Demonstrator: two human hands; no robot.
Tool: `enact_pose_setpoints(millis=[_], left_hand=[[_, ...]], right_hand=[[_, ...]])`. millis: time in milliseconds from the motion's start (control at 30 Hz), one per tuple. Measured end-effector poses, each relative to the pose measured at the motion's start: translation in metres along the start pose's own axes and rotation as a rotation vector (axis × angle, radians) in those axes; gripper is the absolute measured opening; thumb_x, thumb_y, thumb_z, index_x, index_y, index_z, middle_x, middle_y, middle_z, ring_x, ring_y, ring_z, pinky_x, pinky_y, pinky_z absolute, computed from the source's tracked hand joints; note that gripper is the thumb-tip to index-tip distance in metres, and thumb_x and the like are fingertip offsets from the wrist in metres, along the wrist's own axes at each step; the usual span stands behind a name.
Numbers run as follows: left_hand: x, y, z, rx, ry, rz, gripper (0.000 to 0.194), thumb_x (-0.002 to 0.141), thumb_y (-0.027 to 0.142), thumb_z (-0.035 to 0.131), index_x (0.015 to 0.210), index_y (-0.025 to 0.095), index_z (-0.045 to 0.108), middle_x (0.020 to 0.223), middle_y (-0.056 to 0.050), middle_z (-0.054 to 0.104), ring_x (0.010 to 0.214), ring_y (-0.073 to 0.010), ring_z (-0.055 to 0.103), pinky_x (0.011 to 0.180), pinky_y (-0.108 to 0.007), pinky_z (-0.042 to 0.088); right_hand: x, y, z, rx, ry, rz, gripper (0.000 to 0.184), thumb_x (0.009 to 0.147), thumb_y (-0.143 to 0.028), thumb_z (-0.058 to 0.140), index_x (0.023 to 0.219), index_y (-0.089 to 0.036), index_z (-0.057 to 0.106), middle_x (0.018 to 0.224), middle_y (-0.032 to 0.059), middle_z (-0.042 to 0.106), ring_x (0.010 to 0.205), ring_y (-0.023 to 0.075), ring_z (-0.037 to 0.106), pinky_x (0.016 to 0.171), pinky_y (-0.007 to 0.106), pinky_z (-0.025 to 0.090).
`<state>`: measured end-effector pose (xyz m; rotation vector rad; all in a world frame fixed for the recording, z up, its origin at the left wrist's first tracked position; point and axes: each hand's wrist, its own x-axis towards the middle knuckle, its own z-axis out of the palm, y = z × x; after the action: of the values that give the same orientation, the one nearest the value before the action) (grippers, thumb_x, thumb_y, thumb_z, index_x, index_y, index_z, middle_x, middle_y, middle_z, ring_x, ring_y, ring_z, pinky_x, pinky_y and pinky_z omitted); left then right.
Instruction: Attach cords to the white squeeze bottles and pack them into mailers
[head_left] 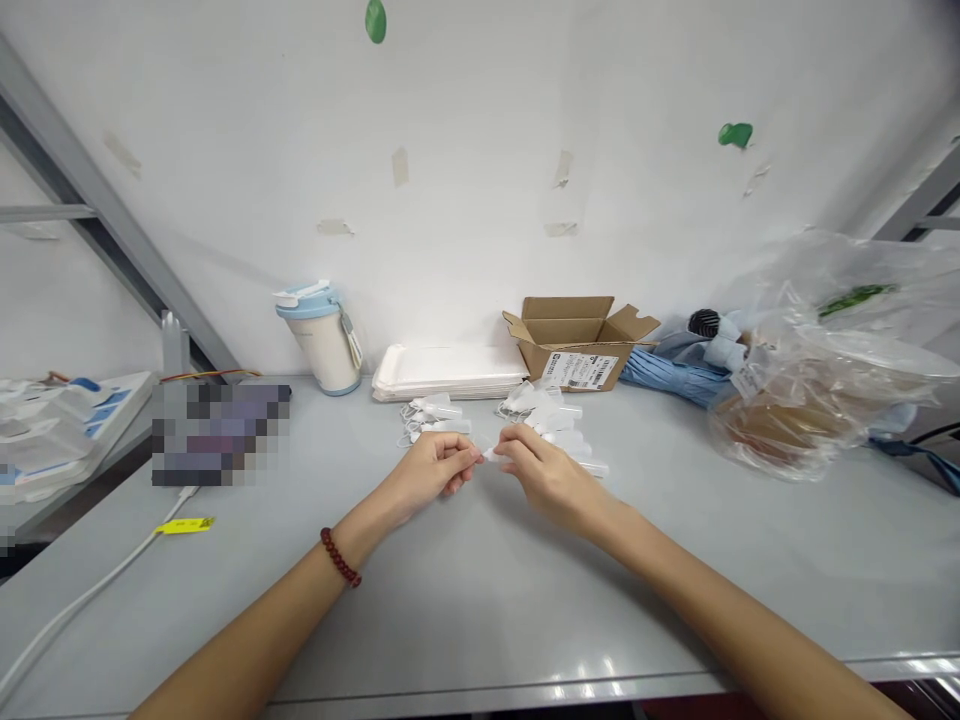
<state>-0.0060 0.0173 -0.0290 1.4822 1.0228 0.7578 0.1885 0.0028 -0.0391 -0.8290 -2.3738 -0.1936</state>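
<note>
Right hand is pinching a small white plastic piece, in front of and left of the open brown cardboard box. Left hand is closing thumb and forefinger together at the tip; anything between them: cannot tell. Judgement: two-handed fingertip adjustment is ongoing; the next move is calling for light, aligned pressure. White tubes with looped cords are lying before the box, to its left. Box's white barcode label is showing print, illegible; yellow cable tag, far left, likewise.
</note>
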Motion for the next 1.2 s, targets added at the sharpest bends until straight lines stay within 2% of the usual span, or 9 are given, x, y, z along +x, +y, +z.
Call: enact_pose_setpoints(millis=[300,567,967,1100,1200], left_hand=[[-0.002,-0.001,0.002,-0.004,-0.004,0.044,0.028,0.078,0.038,0.057,0.063,0.015,0.053,0.055,0.003,0.048,0.047,-0.0070,0.039,0.047,-0.022,0.032],[-0.002,-0.002,0.003,0.014,-0.011,0.056,0.030,0.078,0.042,0.056,0.064,0.016,0.052,0.056,0.003,0.047,0.047,-0.0081,0.040,0.048,-0.023,0.033],[-0.002,-0.001,0.003,0.017,-0.015,0.043,0.029,0.079,0.040,0.055,0.062,0.016,0.052,0.056,0.003,0.047,0.047,-0.0079,0.040,0.047,-0.023,0.033],[-0.001,0.004,-0.001,0.067,0.009,0.032,0.029,0.077,0.042,0.056,0.066,0.016,0.056,0.057,0.002,0.051,0.047,-0.0081,0.042,0.047,-0.022,0.034],[0.003,0.009,-0.014,0.123,0.108,0.056,0.028,0.074,0.042,0.058,0.064,0.015,0.058,0.055,0.002,0.052,0.045,-0.0078,0.043,0.047,-0.022,0.034]], right_hand=[[-0.001,-0.001,0.003,-0.040,0.057,-0.027,0.017,0.093,-0.010,0.032,0.098,-0.015,0.047,0.093,0.0104,0.054,0.074,0.0135,0.055,0.062,0.025,0.049],[-0.001,-0.003,0.003,-0.017,0.063,-0.014,0.019,0.093,-0.010,0.031,0.099,-0.016,0.047,0.094,0.0108,0.054,0.074,0.0147,0.056,0.063,0.027,0.049],[-0.001,-0.002,0.002,0.036,0.038,0.003,0.020,0.092,-0.009,0.032,0.101,-0.017,0.047,0.095,0.0109,0.054,0.075,0.0148,0.057,0.064,0.027,0.049],[0.002,-0.001,-0.004,0.047,0.026,0.027,0.016,0.092,-0.013,0.037,0.102,-0.017,0.048,0.095,0.0117,0.055,0.079,0.0174,0.058,0.065,0.029,0.050],[0.004,0.002,-0.009,-0.017,0.038,0.076,0.015,0.089,-0.018,0.045,0.103,-0.017,0.050,0.098,0.0143,0.055,0.087,0.0225,0.057,0.069,0.035,0.050]])
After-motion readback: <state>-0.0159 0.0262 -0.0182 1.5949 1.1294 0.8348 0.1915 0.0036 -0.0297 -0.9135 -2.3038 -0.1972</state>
